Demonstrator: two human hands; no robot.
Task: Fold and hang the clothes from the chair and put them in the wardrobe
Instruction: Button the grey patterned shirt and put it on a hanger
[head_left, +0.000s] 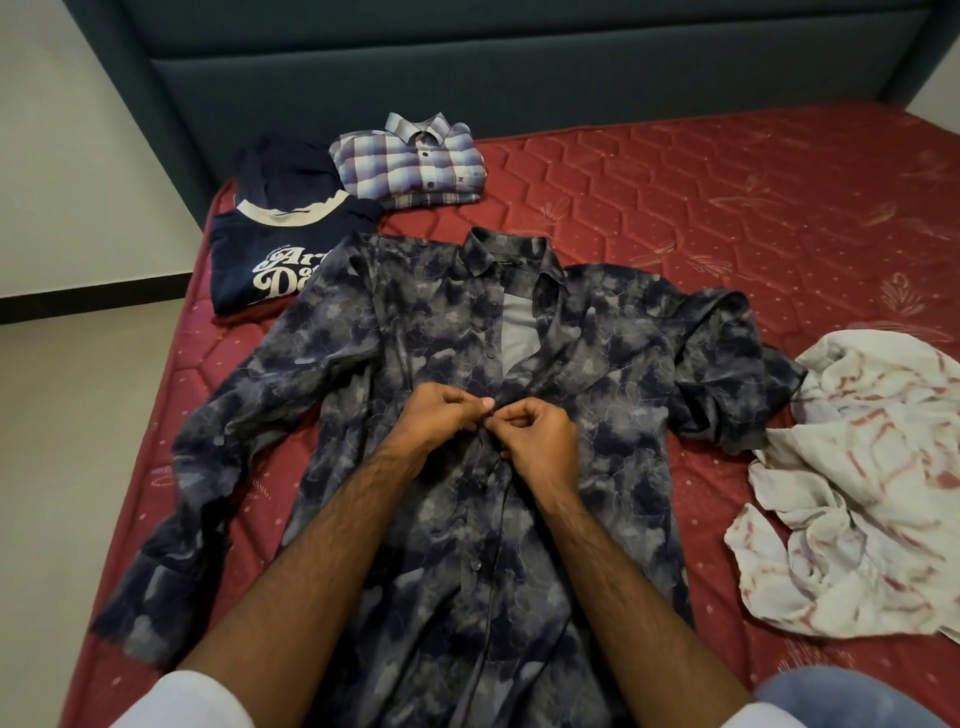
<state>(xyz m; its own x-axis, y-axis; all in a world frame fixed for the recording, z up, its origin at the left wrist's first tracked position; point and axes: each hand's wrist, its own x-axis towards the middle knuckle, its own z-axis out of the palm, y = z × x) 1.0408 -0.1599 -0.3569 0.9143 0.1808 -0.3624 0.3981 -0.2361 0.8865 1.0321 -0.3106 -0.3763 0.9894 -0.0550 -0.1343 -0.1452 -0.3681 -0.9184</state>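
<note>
Both hands meet at the placket of the dark patterned shirt, spread face-up across the middle of the red mattress, collar toward the headboard. The left hand and the right hand touch, fingers curled, pinching the shirt's front edges at mid-chest. Near the mattress's far left corner lie a folded navy t-shirt, a dark garment behind it, and a folded plaid shirt. A crumpled white cloth sits at the right edge.
</note>
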